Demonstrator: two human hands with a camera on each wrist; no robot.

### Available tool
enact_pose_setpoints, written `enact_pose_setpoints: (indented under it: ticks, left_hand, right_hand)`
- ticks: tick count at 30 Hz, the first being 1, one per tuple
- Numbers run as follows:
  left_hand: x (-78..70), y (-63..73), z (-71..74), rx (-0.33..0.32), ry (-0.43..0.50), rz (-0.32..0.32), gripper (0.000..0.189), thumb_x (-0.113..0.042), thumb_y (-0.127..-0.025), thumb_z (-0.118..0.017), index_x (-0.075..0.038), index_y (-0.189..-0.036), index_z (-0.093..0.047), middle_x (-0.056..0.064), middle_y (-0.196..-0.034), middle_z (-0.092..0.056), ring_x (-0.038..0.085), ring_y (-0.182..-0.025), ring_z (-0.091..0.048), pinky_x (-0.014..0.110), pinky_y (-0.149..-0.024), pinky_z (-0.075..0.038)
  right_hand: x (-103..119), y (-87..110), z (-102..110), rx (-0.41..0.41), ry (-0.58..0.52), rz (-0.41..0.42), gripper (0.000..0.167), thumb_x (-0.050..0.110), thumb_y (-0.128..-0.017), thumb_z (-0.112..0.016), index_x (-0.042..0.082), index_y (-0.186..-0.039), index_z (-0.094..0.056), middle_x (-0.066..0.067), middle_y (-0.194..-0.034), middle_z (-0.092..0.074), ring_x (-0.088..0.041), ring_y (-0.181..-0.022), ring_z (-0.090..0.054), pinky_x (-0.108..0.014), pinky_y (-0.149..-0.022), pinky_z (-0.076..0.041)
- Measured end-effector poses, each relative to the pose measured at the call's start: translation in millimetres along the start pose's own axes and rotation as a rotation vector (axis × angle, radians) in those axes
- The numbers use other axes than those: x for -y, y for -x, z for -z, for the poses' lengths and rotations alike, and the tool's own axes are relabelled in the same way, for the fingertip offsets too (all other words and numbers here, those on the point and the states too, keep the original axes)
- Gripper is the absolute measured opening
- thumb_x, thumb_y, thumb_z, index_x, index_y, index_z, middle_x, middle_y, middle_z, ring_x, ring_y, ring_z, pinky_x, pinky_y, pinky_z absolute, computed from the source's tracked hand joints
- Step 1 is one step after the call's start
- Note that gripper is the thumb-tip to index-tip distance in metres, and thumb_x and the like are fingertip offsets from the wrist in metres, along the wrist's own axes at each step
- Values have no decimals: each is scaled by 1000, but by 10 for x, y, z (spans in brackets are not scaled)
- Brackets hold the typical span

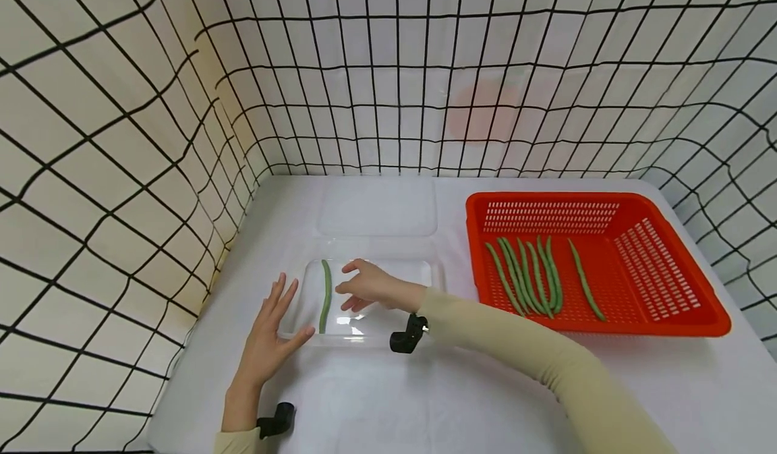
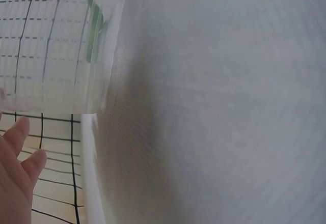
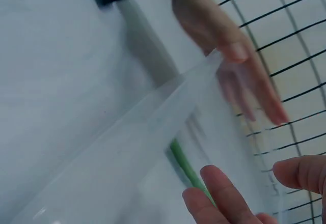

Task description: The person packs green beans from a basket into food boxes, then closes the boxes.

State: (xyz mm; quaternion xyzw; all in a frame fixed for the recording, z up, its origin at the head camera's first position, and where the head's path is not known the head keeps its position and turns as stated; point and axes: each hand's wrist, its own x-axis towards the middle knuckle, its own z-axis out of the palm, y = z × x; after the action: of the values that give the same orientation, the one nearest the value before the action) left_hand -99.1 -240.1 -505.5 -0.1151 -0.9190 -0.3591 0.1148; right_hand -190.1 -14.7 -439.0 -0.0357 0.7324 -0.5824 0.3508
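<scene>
A single green bean [image 1: 326, 297] lies lengthwise near the left side inside a clear plastic container [image 1: 388, 341]. My right hand [image 1: 375, 285] hovers over the container, just right of that bean, fingers spread and holding nothing. In the right wrist view the green bean [image 3: 187, 168] shows beyond the fingertips. My left hand [image 1: 267, 343] is at the container's left front corner, fingers extended, with the thumb by the rim; whether it touches cannot be told. The left wrist view shows the bean [image 2: 93, 30] through the container's clear wall.
A red plastic basket [image 1: 668, 319] stands on the right with several green beans [image 1: 528, 278] and one bean [image 1: 585, 282] apart from them. Behind the container lies a clear flat lid [image 1: 376, 208]. Black wire mesh [image 1: 397, 90] borders the white table [image 1: 364, 400] at the back and sides.
</scene>
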Motion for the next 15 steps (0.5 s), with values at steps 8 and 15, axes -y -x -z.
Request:
enact_pose_setpoints:
  ticks: [8, 15]
  left_hand:
    - [-8, 16, 27, -22, -15, -7, 89, -28, -74, -82, -23, -149, -34, -4, -157, -16, 32, -141, -16, 52, -111, -14]
    - [-23, 47, 44, -13, -26, -13, 89, -27, -74, -82, -21, -149, -35, 2, -157, -18, 34, -141, -16, 52, -111, -14]
  right_hand:
    - [185, 642, 881, 9, -24, 99, 45, 21, -94, -60, 1, -131, -44, -17, -117, -61, -30, -92, -67, -40, -77, -55]
    - [50, 1202, 2126, -196, 76, 113, 58, 30, -96, -57, -2, -139, -36, -27, -129, -50, -35, -101, -63, -45, -82, -53]
